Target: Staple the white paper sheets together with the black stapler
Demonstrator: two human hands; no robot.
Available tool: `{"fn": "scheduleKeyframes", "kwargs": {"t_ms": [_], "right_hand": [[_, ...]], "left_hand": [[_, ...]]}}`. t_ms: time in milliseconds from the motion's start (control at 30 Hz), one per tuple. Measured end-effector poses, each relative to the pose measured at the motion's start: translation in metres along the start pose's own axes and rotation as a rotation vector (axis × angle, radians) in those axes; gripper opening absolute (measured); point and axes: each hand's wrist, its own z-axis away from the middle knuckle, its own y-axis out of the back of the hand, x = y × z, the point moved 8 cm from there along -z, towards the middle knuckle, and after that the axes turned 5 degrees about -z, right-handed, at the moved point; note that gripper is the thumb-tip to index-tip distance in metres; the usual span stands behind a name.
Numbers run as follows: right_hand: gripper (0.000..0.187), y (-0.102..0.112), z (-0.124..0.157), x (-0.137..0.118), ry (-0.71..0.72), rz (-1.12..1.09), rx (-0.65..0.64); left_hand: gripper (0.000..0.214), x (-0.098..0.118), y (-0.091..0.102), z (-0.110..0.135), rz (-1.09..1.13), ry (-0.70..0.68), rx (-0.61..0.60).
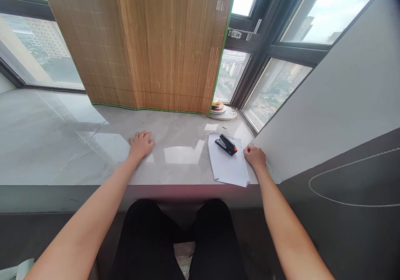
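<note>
One left hand [141, 145]: it lay palm down on the pale, glossy sill [175, 130], open, fingers spread, well apart from the stationery.

One right hand [255, 156]: it rested on the sill just beside the right edge of the paper, fingers curled into a loose fist. From where I stood, I could not tell whether it touched that edge or had anything inside the curl.

One stapler [226, 145], black with an orange-red detail at its near end: it lay slantwise on the upper part of the paper, nearer the right hand than the left.

White paper [229, 169], with dark marks near its upper right corner: it lay on the sill, its near edge reaching the sill's front.

One slatted brown blind [171, 46], edged in green: it hung before the window [231, 73], its lower edge near the sill.

One stack of plates [218, 108]: it stood in the far right corner, partly behind the blind.

One pale cord [325, 173]: it looped across the dark lower wall [353, 230] at right.
</note>
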Motion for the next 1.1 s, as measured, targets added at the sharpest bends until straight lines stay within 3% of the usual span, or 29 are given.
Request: {"fn": "scheduleKeyframes", "kwargs": {"t_ms": [233, 300, 433, 533, 633, 733, 833, 933, 1000, 1100], "right_hand": [[0.032, 0.003, -0.016, -0.014, 0.038, -0.008, 0.056], [0.033, 0.003, -0.029, -0.031, 0.095, -0.047, 0.088], [0.032, 0.000, -0.060, -0.085, 0.374, -0.193, 0.152], [0.046, -0.019, -0.083, -0.116, 0.501, -0.218, 0.028], [0.054, -0.051, -0.097, -0.132, 0.477, -0.144, -0.184], [0.062, -0.067, -0.095, -0.152, 0.427, -0.098, -0.236], [0.070, -0.075, -0.076, -0.195, 0.413, -0.089, -0.240], [0.071, -0.080, -0.045, -0.262, 0.445, -0.129, -0.267], [0.070, -0.084, -0.022, -0.311, 0.470, -0.180, -0.277], [0.067, -0.091, 0.011, -0.380, 0.520, -0.238, -0.285]], "left_hand": [[0.066, 0.002, 0.002, 0.002, 0.018, -0.002, 0.029], [0.066, 0.003, 0.002, 0.003, 0.022, -0.004, 0.030], [0.065, 0.003, 0.003, 0.004, 0.022, 0.002, 0.028], [0.063, 0.003, 0.003, 0.004, 0.023, 0.005, 0.033], [0.064, 0.003, 0.002, 0.004, 0.013, 0.006, 0.039], [0.065, 0.003, 0.000, 0.004, 0.011, 0.002, 0.042], [0.066, 0.005, -0.001, 0.002, 0.034, -0.012, 0.023], [0.065, 0.000, 0.003, -0.001, 0.094, 0.001, -0.012], [0.067, -0.014, 0.010, 0.000, 0.148, 0.016, -0.008], [0.068, -0.060, 0.026, 0.010, 0.125, 0.100, 0.061]]}}
